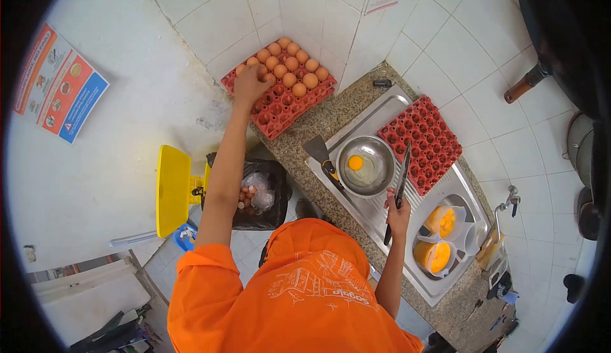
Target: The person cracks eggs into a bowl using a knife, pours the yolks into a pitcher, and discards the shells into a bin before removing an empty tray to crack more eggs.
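My left hand [251, 86] reaches into the red egg tray [280, 123] at the upper left, its fingers closed around a brown egg [270, 79]. Several other brown eggs fill the far part of that tray, and the near cups hold none. In my right hand [398, 213] is a long dark knife [401, 181], its blade pointing away from me. Left of the blade, a steel bowl [366, 186] rests on the sink's drainboard with a raw yolk [355, 163] and egg white inside. A second red egg tray [421, 143], without eggs, lies to the right.
A black spatula [317, 151] lies beside the bowl. The sink basin [459, 204] holds containers of yellow egg mix [433, 256]. Below the counter stands a bin [280, 187] with eggshells and a raised yellow lid [172, 191]. Pans [566, 48] hang right, above a tap [509, 199].
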Tool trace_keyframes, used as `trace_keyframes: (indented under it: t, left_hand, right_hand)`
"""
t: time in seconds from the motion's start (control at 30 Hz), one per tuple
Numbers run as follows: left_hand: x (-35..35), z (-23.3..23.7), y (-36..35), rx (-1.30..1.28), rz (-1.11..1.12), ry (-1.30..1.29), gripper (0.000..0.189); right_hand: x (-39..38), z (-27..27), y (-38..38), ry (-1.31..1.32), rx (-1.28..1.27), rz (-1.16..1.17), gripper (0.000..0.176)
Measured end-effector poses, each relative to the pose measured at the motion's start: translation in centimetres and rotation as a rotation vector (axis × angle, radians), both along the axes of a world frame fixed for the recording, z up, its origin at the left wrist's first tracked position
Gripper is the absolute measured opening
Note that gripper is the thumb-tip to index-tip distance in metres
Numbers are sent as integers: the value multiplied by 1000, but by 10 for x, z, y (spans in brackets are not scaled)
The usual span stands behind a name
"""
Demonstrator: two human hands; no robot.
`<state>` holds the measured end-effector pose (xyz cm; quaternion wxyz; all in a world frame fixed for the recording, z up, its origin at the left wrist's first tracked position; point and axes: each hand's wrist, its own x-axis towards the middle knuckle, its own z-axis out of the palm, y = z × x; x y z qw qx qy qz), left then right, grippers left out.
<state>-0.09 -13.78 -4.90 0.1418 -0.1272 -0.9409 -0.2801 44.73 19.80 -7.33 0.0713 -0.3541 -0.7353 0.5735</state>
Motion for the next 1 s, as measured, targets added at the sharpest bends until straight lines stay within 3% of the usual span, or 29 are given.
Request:
trace_keyframes:
  t: [0.07,0.13,0.37,0.43,0.47,0.53,0.57,0.63,0.67,0.77,0.83,1.0]
  left_hand:
    - [-11,-10,9,-16,-38,25,43]
    - [-16,-18,21,-265,-57,-23,41]
    - [5,-10,40,-133,-47,40,41]
    - [29,5,46,288,-66,32,42]
    - [42,3,52,420,-22,-126,39]
    - [84,-12,75,782,-249,-429,38]
    - [116,-7,89,899,-308,-658,38]
    - [173,-9,115,1066,-408,-1080,39]
    - [193,-25,127,1114,-453,-1276,40]
    - [234,-63,154,1148,-389,-1423,42]
    - [249,-73,165,1314,-293,-1572,42]
    - [261,-84,181,1260,-333,-1464,40]
  right_hand:
    - [-2,0,-2,15,-1,13,31]
    - [-5,1,-4,32,-5,29,31]
    - [4,3,-7,8,53,-6,30]
    - [9,-12,-5,21,138,-32,28]
    - [8,-14,-8,47,177,-25,27]
    - [4,-23,-14,98,222,28,25]
    - [0,-32,-15,167,360,90,23]
    - [-9,-46,-22,175,369,147,22]
    - [-15,-29,-28,45,385,205,22]
    - [-36,-1,-50,199,533,111,22]
    - [-42,18,-64,168,481,60,21]
    - [-42,-14,-69,-21,610,135,18]
